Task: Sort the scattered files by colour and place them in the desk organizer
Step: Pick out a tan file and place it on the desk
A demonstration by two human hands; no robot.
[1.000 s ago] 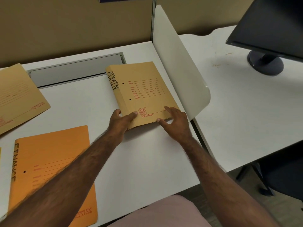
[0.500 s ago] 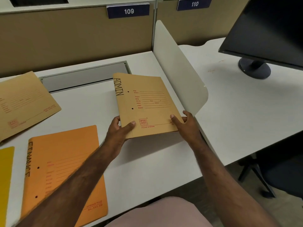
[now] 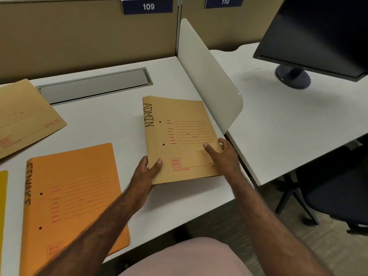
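Over on the right side of the white counter (image 3: 103,124), close up against the curved white divider panel (image 3: 209,76), a tan file marked ADMIN (image 3: 179,136) is being held up off the surface by both hands. Its bottom left corner is pinched by the left hand (image 3: 145,176), thumb laid on the front cover and the other fingers tucked out of sight underneath. Its lower right edge is gripped by the right hand (image 3: 227,156), with the thumb stretched across the cover and the rest of the fingers wrapped around the side. Red printed form lines and a small red PTC stamp can be made out on the cover, plus two punch holes near the spine. To the left, an orange file lettered FINANCE (image 3: 69,192) is lying flat on the counter, partly covered by the left forearm. Further back on the left, a second tan file (image 3: 25,118) is lying flat too, cut off by the frame edge, and a sliver of a yellow file (image 3: 3,206) is peeking in at the far left. A grey cable tray lid (image 3: 93,86) is set into the counter along the back, under a tan partition wall with a blue 109 sign (image 3: 147,5) and a 110 sign (image 3: 225,1). A dark monitor (image 3: 318,32) is parked on the neighbouring desk, well apart from the files.
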